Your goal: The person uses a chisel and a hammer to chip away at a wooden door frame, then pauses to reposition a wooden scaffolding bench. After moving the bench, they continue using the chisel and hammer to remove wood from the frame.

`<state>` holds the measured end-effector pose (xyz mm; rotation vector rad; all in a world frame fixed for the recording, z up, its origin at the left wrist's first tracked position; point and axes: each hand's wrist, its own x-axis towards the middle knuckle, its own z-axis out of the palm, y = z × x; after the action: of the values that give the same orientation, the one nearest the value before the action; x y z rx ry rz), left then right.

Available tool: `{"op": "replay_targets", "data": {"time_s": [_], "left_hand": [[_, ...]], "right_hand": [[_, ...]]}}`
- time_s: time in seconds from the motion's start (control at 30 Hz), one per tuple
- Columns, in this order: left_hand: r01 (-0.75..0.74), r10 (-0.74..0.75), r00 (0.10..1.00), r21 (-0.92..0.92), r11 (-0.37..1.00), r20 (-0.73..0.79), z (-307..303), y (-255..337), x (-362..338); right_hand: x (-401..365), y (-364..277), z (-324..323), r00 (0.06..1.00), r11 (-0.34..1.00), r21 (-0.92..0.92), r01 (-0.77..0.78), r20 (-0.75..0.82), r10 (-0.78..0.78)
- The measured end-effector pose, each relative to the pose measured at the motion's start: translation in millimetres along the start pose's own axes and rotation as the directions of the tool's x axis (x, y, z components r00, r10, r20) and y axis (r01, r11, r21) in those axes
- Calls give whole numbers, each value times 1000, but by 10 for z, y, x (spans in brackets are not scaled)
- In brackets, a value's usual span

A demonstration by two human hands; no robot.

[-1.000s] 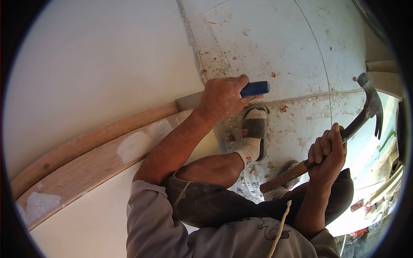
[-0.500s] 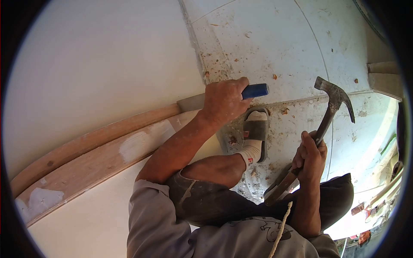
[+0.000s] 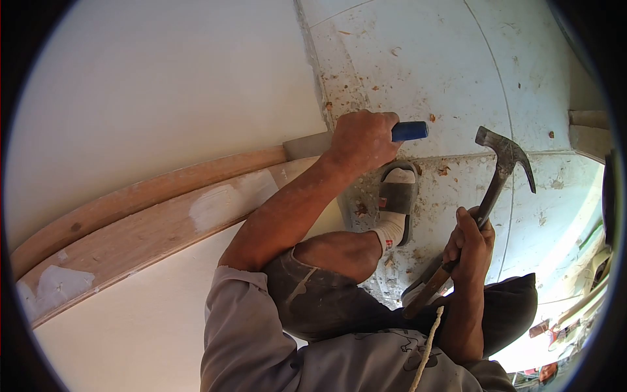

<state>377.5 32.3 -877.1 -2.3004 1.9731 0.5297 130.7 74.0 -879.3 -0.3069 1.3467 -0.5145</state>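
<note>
My left hand (image 3: 364, 138) is closed around a blue-handled chisel (image 3: 410, 130), with the butt of its handle pointing right. A flat grey piece (image 3: 307, 145) shows on the other side of that fist, at the end of the wooden trim (image 3: 157, 179) along the wall; my fingers hide how it meets the handle. In my right hand (image 3: 471, 248) is a claw hammer (image 3: 501, 151), gripped midway along its shaft. Its head is up, with the striking face toward the chisel's butt and a gap between them.
A pale wall (image 3: 176, 78) rises on the left, and white filler patches (image 3: 225, 206) mark the wood. Debris lies scattered over the tiled floor (image 3: 450, 85). My sandalled foot (image 3: 397, 196) is just below the chisel. Boards (image 3: 588, 134) stand at the right edge.
The view has shifted, so wall, trim and floor appear farther right. My left hand and the chisel appear farther right too. The hammer head is closer to the chisel's butt.
</note>
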Motion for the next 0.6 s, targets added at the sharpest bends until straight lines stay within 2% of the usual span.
{"op": "replay_targets", "data": {"time_s": [0.07,0.13,0.17,0.23,0.27,0.37,0.5,0.6], "left_hand": [[14,-15,999,-19,1000,-47,-121,5,76],[220,-235,971,-208,953,-49,-441,21,159],[224,-241,969,-204,953,-61,-354,9,102],[-6,6,1000,29,1000,3,-45,50,-2],[-17,18,998,2,1000,-63,6,-18,72],[-76,76,997,55,996,0,-157,119,127],[-83,81,996,78,994,25,-109,214,168],[-48,48,999,27,998,-18,-74,69,181]], "right_hand": [[-10,28,-19,1000,1000,9,6,7,-6],[-23,12,4,1000,1000,17,13,28,-14],[-33,-2,23,1000,1000,8,13,14,-13],[-7,-22,74,1000,1000,10,15,-14,-15],[10,-30,80,1000,999,36,17,-17,-16],[15,-27,40,1000,1000,27,-5,-22,6],[49,-2,8,1000,999,47,-27,-14,27],[34,-35,-17,999,999,38,-23,-37,24]]}}
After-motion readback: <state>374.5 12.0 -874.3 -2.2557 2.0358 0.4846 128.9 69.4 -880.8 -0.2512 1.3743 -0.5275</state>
